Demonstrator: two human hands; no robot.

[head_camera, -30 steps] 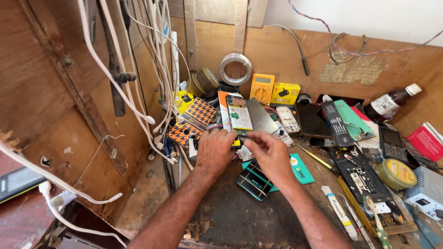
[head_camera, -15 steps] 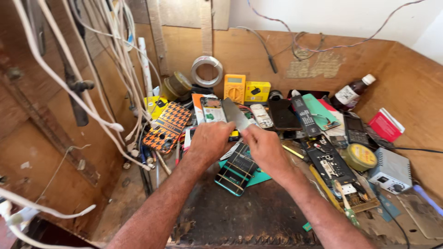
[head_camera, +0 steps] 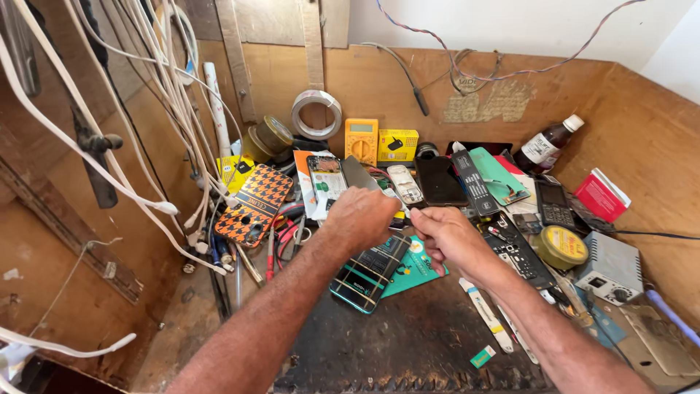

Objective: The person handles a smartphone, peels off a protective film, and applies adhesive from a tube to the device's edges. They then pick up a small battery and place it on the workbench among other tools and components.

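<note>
I looked down on a wooden bench (head_camera: 240,321) boxed in by plywood walls, with white cables (head_camera: 138,131) hanging down the left side and a dark worn mat (head_camera: 408,343) laid over its middle. Clutter ran along the back: a roll of tape (head_camera: 316,114), a yellow multimeter (head_camera: 362,140), a brown bottle (head_camera: 548,143), a red box (head_camera: 601,195), and an orange patterned phone case (head_camera: 253,205) nearer the cables.

Both hands met above the mat's far edge. My left hand (head_camera: 359,216) was closed in a loose fist, and I could not tell what, if anything, its grip held. My right hand (head_camera: 448,235) had its fingers pinched narrow on a thin metal tool (head_camera: 399,203), apparently tweezers, whose long axis ran up and to the left from the pinch, its tip ending just beside the left hand's knuckles.

Directly below the left hand lay a dark phone with a teal edge (head_camera: 368,270), its length running from upper right to lower left, resting partly on a green card (head_camera: 415,268). The left hand was nearer to it.
</note>
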